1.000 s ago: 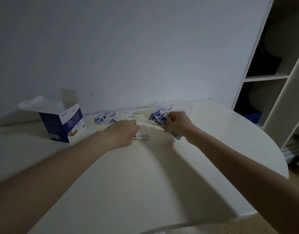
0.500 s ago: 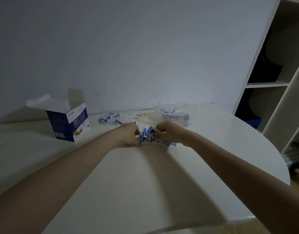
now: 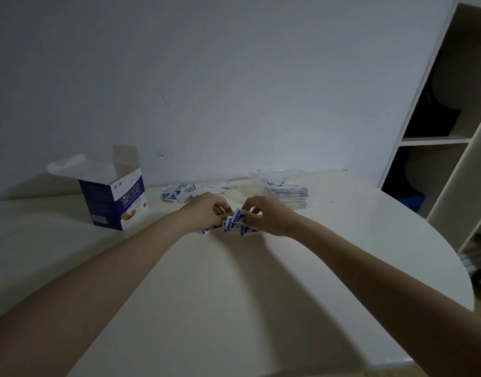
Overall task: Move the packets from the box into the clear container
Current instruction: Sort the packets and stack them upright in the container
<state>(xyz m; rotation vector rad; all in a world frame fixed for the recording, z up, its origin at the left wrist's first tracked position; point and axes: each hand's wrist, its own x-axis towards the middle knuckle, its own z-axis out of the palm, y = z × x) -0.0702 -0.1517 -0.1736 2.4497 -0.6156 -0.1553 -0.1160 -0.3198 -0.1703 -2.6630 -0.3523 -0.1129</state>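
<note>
Blue-white cardboard box (image 3: 117, 198) stands open at left on the smooth white worktop (image 3: 233, 308), flaps up. Behind the hands, loose packets (image 3: 179, 192), flat, blue & white. Left hand (image 3: 206, 210) & right hand (image 3: 266, 216), grip of both closed on a bunch of packets (image 3: 238, 223) w/ curled fingers. At right, clear container (image 3: 288, 183), thin plastic, w/ stacked packets inside.

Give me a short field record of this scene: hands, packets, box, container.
left hand: grips the bunch of packets low over the table
right hand: grips the same bunch
loose packets: lying on the table beyond the hands
box: upright, flaps open, far left
container: clear, far right of the hands, with a stack of packets inside
</note>
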